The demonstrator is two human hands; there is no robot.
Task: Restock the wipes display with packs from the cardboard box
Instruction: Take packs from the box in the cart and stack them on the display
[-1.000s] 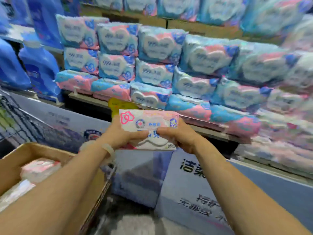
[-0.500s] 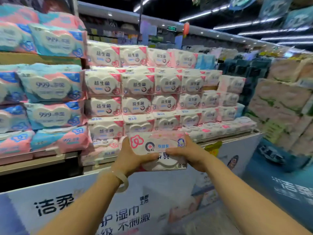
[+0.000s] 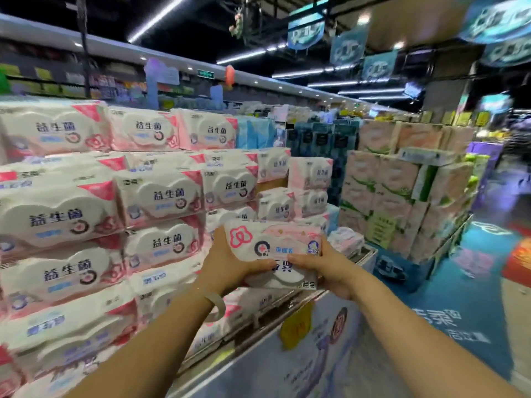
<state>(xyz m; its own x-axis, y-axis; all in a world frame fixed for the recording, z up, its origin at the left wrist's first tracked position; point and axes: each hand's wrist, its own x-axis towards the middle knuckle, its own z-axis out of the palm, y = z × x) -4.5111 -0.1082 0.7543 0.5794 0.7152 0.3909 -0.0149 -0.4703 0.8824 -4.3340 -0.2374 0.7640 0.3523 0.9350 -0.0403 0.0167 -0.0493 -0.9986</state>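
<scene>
Both hands carry one pack in front of the display, near its right end and just above the low packs at that corner. The left hand clamps the pack's left end, thumb curled over the front face, the other fingers hidden behind. The right hand clamps the lower right end the same way, thumb on the front. The pack's print reads upside down, while the stacked packs on the display read upright.

To place it well, I'd judge the pack should first be turned so its print matches the display's rows. The likely slot is the shallow spot at the display's right end, where the stack steps down and bare shelf shows between packs. Set it down flat, front face outward, edges flush with its neighbours, then slide it back until it meets the pack behind. The soft wrapper will sag if held by one end, so keep both ends supported until it rests. The cardboard box is out of view
</scene>
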